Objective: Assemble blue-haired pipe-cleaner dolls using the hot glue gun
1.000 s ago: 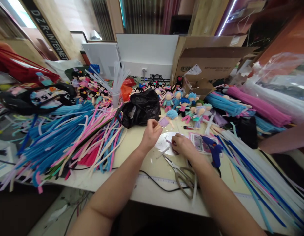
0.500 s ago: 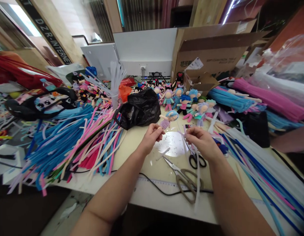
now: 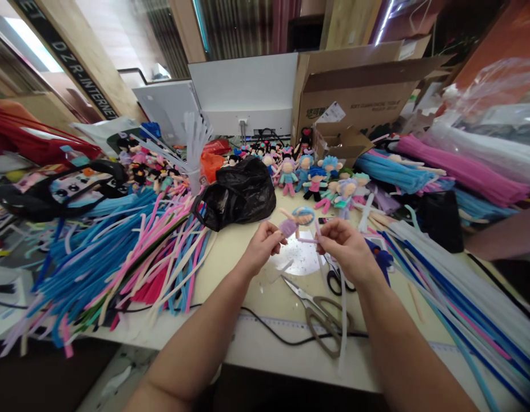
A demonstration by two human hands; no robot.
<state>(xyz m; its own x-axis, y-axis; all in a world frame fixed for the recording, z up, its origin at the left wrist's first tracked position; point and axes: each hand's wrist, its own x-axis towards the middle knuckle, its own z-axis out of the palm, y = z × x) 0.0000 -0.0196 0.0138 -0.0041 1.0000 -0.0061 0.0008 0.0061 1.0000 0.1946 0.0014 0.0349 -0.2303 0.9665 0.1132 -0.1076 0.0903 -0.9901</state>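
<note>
Left grip (image 3: 263,245) pinches doll (image 3: 288,228), right grip (image 3: 342,245) lilac strip (image 3: 307,240).

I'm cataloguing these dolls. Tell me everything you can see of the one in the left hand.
The doll has a peach head edged with blue, thin peach arms and a lavender body, all looking fuzzy. The left hand pinches its lower end, holding it tilted above the table, head away from that hand. Finer details are too small to tell.
</note>
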